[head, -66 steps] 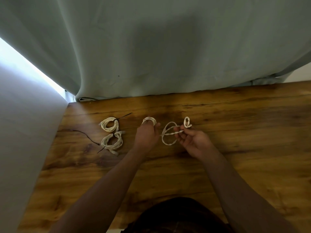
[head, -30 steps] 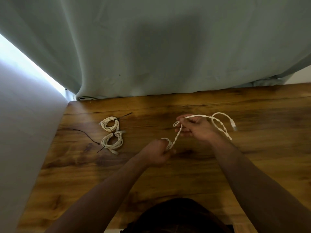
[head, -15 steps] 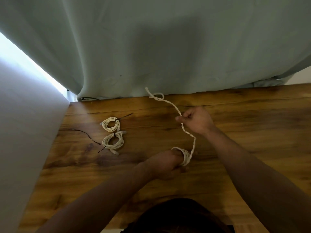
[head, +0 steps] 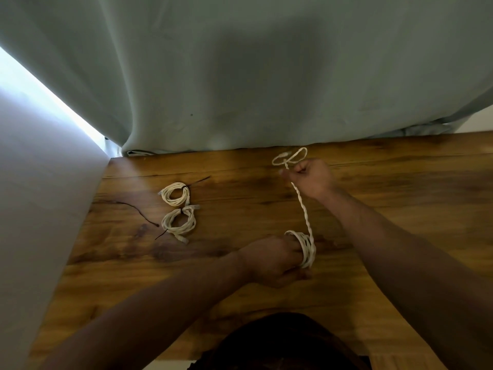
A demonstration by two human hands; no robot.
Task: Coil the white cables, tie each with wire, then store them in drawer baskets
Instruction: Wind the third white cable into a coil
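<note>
A white braided cable [head: 304,209] runs taut between my two hands above the wooden table [head: 400,236]. Several turns of it are wound round the fingers of my left hand [head: 274,259], which holds the coil near the table's middle. My right hand [head: 313,178] grips the cable farther back, with the loose end looping out beyond its fist. Two finished white coils lie at the left: the rear coil [head: 175,194] and the front coil [head: 180,222], each bound with dark wire.
A loose dark wire [head: 136,209] lies on the table left of the coils. A pale green curtain [head: 240,76] hangs along the table's far edge. A white wall [head: 40,196] borders the left side.
More turns of cable have gone round my left hand's fingers. My right hand has stayed behind the coil, and the free end has shortened to a small loop near the curtain.
</note>
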